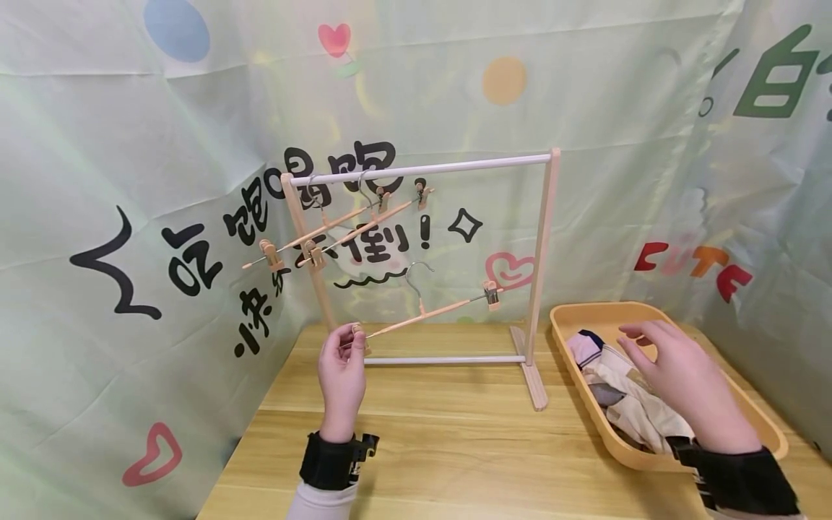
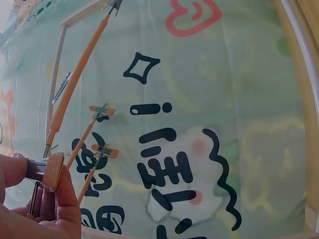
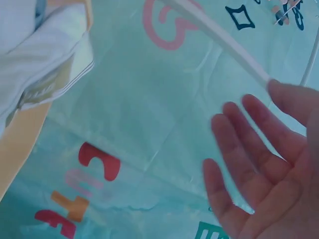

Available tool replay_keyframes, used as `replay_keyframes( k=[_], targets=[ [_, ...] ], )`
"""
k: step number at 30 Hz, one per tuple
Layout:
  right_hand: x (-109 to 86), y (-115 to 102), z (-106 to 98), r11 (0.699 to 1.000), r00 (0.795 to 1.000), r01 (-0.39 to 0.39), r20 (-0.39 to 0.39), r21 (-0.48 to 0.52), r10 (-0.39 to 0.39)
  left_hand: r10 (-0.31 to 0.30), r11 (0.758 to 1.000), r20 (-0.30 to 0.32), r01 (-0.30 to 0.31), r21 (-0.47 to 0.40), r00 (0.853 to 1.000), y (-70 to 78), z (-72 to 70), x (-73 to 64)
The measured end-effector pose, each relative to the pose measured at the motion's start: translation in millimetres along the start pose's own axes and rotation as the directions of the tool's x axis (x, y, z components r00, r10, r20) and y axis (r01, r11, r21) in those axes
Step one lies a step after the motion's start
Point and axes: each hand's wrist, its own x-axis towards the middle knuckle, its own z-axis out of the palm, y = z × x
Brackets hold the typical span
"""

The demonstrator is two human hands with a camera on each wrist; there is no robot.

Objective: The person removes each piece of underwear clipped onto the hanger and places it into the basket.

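My left hand [image 1: 343, 368] pinches the clip at the left end of a clip hanger [image 1: 422, 315], keeping it off the rack in a slant. The hanger's metal hook points up, and its other clip [image 1: 492, 295] sits at the right end with nothing in it. In the left wrist view, thumb and fingers squeeze the clip [image 2: 53, 172]. Over a yellow basket [image 1: 581, 312] hovers my right hand [image 1: 679, 375], fingers loosely bent and holding nothing. Below it lie folded clothes [image 1: 640, 415] in white, beige, grey and navy.
A small wooden garment rack [image 1: 544, 253] with a white top rail [image 1: 455, 166] stands on the wooden table [image 1: 416, 448]. Two more clip hangers [image 1: 370, 232] hang at the rail's left part. A printed curtain [image 1: 598, 94] closes off the back and sides.
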Motion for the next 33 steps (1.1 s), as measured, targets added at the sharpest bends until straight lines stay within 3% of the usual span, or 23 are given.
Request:
replay_keyframes(
  k=[4,8,18,33],
  targets=[
    [1.3,-10.4,4.0,0.997,0.985,0.08,-0.15,-0.006,-0.08,-0.007,1.0,0.0,0.007,-0.007,1.0,0.8,0.6,0.1],
    [1.0,-19.5,7.4,0.993,0.971,0.116,-0.207,-0.009,-0.115,-0.005,1.0,0.004,0.005,-0.009,1.0,2.9,0.6,-0.1],
    [0.7,-44.0,17.0,0.985,0.959,0.17,-0.238,0.033,-0.157,-0.017,1.0,0.018,0.017,-0.026,1.0,0.6,0.2,-1.5],
    [1.2,-65.2,49.3,0.959,0.937,0.272,-0.247,0.075,-0.246,-0.002,1.0,0.016,0.002,0.0,1.0,1.7,0.5,-1.9]
  ],
)
